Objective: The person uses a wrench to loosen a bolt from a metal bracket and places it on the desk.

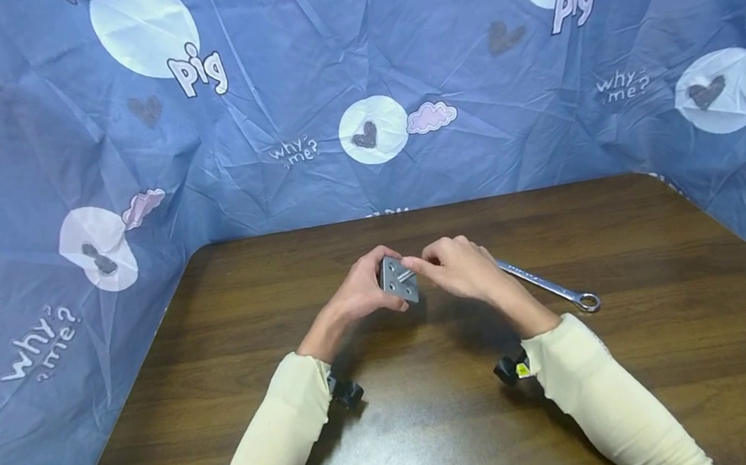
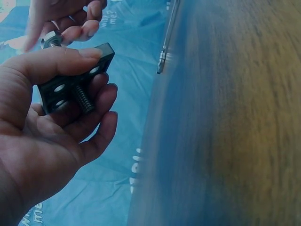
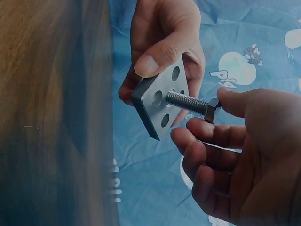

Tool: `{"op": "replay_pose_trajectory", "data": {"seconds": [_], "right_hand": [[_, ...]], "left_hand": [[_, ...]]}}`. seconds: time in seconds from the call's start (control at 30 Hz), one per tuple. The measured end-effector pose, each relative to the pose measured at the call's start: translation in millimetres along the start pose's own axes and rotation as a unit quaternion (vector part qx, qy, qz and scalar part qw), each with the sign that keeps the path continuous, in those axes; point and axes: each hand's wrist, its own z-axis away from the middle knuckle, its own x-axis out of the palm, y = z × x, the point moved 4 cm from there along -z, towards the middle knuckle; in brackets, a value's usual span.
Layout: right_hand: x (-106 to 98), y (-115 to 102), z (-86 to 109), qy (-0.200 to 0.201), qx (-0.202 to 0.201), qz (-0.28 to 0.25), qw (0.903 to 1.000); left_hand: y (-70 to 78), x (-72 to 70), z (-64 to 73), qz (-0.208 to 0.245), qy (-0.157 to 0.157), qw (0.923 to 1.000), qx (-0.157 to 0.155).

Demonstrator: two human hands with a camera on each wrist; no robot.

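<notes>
My left hand [image 1: 360, 289] holds a square grey metal plate [image 3: 149, 113] by its edges, thumb on one side and fingers on the other. Several round holes pierce the plate. A hex bolt [image 3: 188, 102] runs through its middle hole, and the threaded end comes out on the palm side in the left wrist view. Between the bolt's head and the plate a length of thread shows. My right hand [image 1: 463, 270] pinches the hex head with thumb and index finger, its other fingers loosely curled below.
A combination wrench [image 1: 548, 285] lies on the brown wooden table [image 1: 670, 352], right of my right hand. Its near end is a ring; the far end is hidden behind the hand. A blue printed cloth [image 1: 298, 64] hangs around the table's back and sides.
</notes>
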Motion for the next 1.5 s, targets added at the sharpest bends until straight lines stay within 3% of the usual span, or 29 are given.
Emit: {"op": "replay_pose_trajectory", "data": {"seconds": [0.7, 1.27, 1.37, 1.5], "right_hand": [[-9, -11, 1.0, 0.025, -0.08, -0.012, 0.9964], [-8, -18, 5.2, 0.093, -0.156, -0.012, 0.9833], [-8, -17, 4.8, 0.083, -0.156, -0.016, 0.9841], [-8, -13, 3.3, 0.053, -0.12, -0.02, 0.9911]], "left_hand": [[-1.3, -0.2, 0.0, 0.005, 0.007, 1.0, 0.002], [-0.1, -0.3, -0.3, 0.011, 0.003, 0.9999, 0.005], [0.6, -0.9, -0.6, 0.01, 0.006, 0.9999, 0.011], [-0.1, -0.8, -0.8, 0.008, 0.004, 0.9999, 0.012]]}}
